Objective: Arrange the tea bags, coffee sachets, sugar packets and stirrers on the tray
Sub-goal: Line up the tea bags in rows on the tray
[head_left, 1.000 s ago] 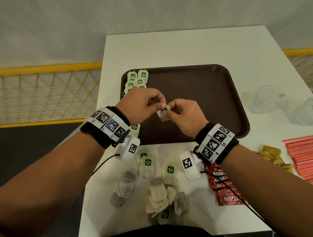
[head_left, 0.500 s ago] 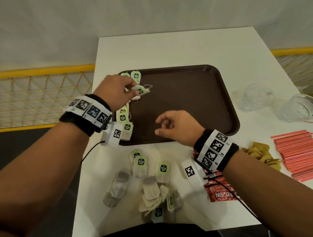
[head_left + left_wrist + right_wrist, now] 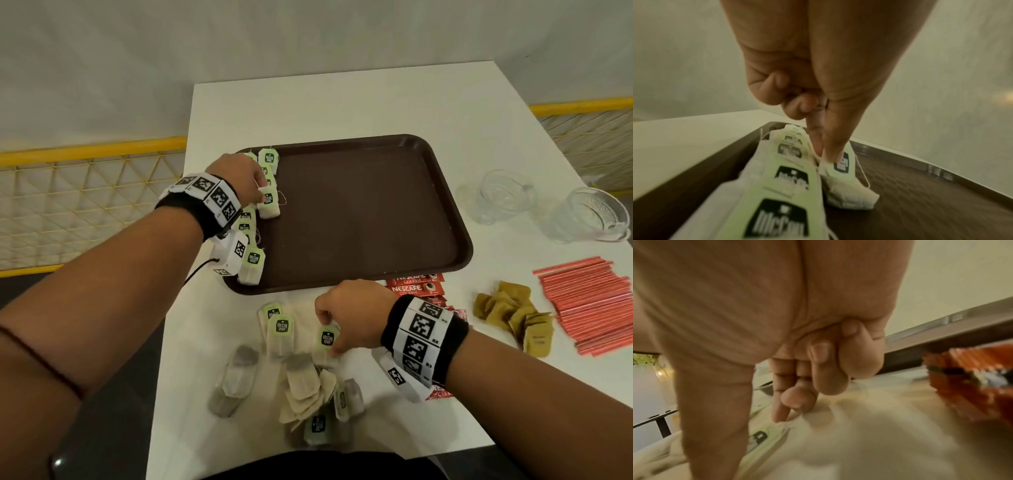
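Note:
A brown tray (image 3: pixel 376 212) lies on the white table. Along its left edge runs a row of green-tagged tea bags (image 3: pixel 253 263). My left hand (image 3: pixel 262 193) is over that row, its thumb and forefinger pinching the top of one tea bag (image 3: pixel 846 178) that rests on the tray floor just right of the row. My right hand (image 3: pixel 327 336) is down at the loose tea bags (image 3: pixel 301 383) in front of the tray. Its thumb and forefinger pinch a green-tagged tea bag (image 3: pixel 325 342) that lies on the table.
Red Nescafe coffee sachets (image 3: pixel 414 287) lie by the tray's near right corner, partly under my right wrist. Brown sugar packets (image 3: pixel 513 315) and red stirrers (image 3: pixel 589 305) sit further right. Two clear glass cups (image 3: pixel 503 195) stand right of the tray. A yellow railing (image 3: pixel 85 157) borders the table's left.
Both hands held one tea bag over the tray. My left hand carried it to the row at the tray's left; my right hand dropped back to the loose pile and took another bag.

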Demonstrator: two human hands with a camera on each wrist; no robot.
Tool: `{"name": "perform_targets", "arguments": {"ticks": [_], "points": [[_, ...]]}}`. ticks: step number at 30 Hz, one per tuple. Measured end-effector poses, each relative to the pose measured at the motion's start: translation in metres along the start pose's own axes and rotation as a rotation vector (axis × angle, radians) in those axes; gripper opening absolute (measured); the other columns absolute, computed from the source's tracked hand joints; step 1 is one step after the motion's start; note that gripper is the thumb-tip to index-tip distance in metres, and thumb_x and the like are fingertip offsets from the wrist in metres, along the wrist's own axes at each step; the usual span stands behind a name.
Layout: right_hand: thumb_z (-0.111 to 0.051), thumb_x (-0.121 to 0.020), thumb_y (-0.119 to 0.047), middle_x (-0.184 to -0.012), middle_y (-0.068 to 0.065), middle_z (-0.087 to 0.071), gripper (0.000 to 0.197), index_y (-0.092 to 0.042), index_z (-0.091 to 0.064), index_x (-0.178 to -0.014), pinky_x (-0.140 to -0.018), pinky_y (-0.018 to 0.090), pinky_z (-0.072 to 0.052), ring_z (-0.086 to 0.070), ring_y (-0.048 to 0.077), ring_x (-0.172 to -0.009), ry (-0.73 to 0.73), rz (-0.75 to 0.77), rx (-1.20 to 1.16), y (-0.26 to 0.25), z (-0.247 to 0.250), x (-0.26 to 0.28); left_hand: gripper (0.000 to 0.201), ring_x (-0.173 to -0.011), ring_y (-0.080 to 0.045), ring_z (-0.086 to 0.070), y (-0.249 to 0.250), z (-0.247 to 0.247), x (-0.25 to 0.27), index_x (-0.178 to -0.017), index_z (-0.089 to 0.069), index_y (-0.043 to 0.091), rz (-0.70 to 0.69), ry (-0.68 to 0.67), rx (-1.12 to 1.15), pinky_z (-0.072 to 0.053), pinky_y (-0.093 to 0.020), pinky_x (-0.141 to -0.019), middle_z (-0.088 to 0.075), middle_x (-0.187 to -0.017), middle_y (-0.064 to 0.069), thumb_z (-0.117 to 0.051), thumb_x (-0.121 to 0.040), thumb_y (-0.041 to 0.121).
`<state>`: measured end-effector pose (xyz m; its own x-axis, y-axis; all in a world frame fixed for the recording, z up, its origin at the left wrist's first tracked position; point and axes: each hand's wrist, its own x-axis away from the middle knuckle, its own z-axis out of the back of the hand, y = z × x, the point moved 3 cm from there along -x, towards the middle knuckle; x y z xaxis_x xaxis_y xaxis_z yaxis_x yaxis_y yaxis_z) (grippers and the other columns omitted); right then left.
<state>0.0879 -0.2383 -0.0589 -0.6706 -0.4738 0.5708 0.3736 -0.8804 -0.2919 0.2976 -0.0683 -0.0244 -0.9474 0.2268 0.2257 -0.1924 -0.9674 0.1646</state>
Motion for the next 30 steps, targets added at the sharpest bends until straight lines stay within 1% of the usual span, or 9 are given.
{"name": "perform_targets", "arguments": {"ticks": [3, 7, 11, 16, 20, 23, 25, 28, 30], "points": [[-0.078, -0.075, -0.046, -0.093, -0.005, -0.061, 0.039, -0.026, -0.059, -0.102, -0.070, 0.033, -0.052, -0.059, 0.018, -0.085, -0.005, -0.009, 0.004, 0.000, -0.002, 0.000, 0.017, -0.095, -0.021, -0.063, 0.000, -0.001, -0.006, -0.088, -0.069, 0.027, 0.013, 0.013, -0.001, -0.051, -0.034, -0.082, -0.069, -0.100, 0.001, -0.080, -0.076, 0.029], [-0.078, -0.078, -0.043, -0.099, -0.004, -0.063, 0.038, -0.023, -0.061, -0.105, -0.070, 0.030, -0.049, -0.059, 0.018, -0.087, -0.010, -0.004, -0.004, -0.001, -0.005, 0.000, 0.028, -0.101, -0.021, -0.062, -0.003, -0.003, 0.004, -0.101, -0.066, 0.025, 0.044, 0.083, 0.084, -0.050, -0.035, -0.088, -0.068, -0.101, 0.003, -0.078, -0.077, 0.034], [-0.078, -0.078, -0.040, -0.098, -0.005, -0.063, 0.028, -0.024, -0.063, -0.095, -0.071, 0.031, -0.051, -0.060, 0.018, -0.087, 0.014, 0.023, -0.014, -0.002, -0.009, -0.001, 0.014, -0.087, -0.013, -0.060, 0.010, -0.004, 0.051, -0.094, -0.066, 0.028, -0.092, 0.127, 0.192, -0.048, -0.029, -0.081, -0.067, -0.088, 0.010, -0.067, -0.084, 0.037], [-0.069, -0.079, -0.031, -0.088, -0.003, -0.064, 0.014, -0.025, -0.058, -0.079, -0.067, 0.031, -0.048, -0.059, 0.019, -0.079, 0.087, 0.083, -0.079, -0.001, -0.004, 0.002, 0.014, -0.074, 0.002, -0.058, 0.031, -0.017, 0.124, -0.089, -0.071, 0.030, -0.310, -0.166, 0.160, -0.042, -0.018, -0.067, -0.067, -0.083, 0.013, -0.074, -0.080, 0.040], [-0.069, -0.077, -0.026, -0.079, 0.006, -0.064, 0.016, -0.013, -0.061, -0.077, -0.066, 0.038, -0.051, -0.059, 0.025, -0.072, 0.164, 0.115, -0.187, -0.001, 0.003, 0.007, 0.035, -0.080, -0.006, -0.061, 0.031, -0.042, 0.159, -0.097, -0.070, 0.029, -0.295, -0.367, -0.059, -0.052, -0.029, -0.077, -0.065, -0.086, 0.015, -0.080, -0.070, 0.049], [-0.063, -0.077, -0.031, -0.085, 0.012, -0.065, 0.026, -0.006, -0.065, -0.083, -0.068, 0.043, -0.052, -0.060, 0.029, -0.075, 0.255, 0.130, -0.262, 0.001, 0.008, 0.010, 0.048, -0.091, -0.013, -0.061, 0.030, -0.062, 0.174, -0.106, -0.066, 0.031, -0.234, -0.398, -0.180, -0.053, -0.032, -0.082, -0.064, -0.096, 0.014, -0.080, -0.066, 0.053], [-0.056, -0.073, -0.035, -0.085, 0.003, -0.066, 0.033, -0.010, -0.070, -0.088, -0.069, 0.037, -0.051, -0.061, 0.021, -0.075, 0.312, 0.128, -0.349, 0.003, 0.011, 0.012, 0.049, -0.095, -0.015, -0.060, 0.030, -0.071, 0.178, -0.107, -0.065, 0.031, -0.208, -0.375, -0.176, -0.052, -0.032, -0.083, -0.064, -0.102, 0.012, -0.080, -0.065, 0.052], [-0.060, -0.081, -0.022, -0.068, -0.016, -0.060, 0.019, -0.016, -0.075, -0.090, -0.061, 0.020, -0.045, -0.056, -0.002, -0.063, 0.378, 0.127, -0.486, 0.005, 0.015, 0.017, 0.046, -0.092, -0.016, -0.061, 0.029, -0.077, 0.182, -0.104, -0.063, 0.029, -0.162, -0.379, -0.103, -0.052, -0.031, -0.081, -0.064, -0.096, 0.010, -0.081, -0.066, 0.048], [-0.061, -0.082, -0.012, -0.063, -0.010, -0.062, 0.011, -0.011, -0.071, -0.078, -0.059, 0.029, -0.050, -0.058, 0.004, -0.060, 0.408, 0.116, -0.531, 0.004, 0.017, 0.017, 0.044, -0.088, -0.016, -0.060, 0.029, -0.079, 0.184, -0.100, -0.062, 0.029, -0.151, -0.396, -0.070, -0.052, -0.029, -0.080, -0.065, -0.094, 0.009, -0.082, -0.066, 0.047]]}}
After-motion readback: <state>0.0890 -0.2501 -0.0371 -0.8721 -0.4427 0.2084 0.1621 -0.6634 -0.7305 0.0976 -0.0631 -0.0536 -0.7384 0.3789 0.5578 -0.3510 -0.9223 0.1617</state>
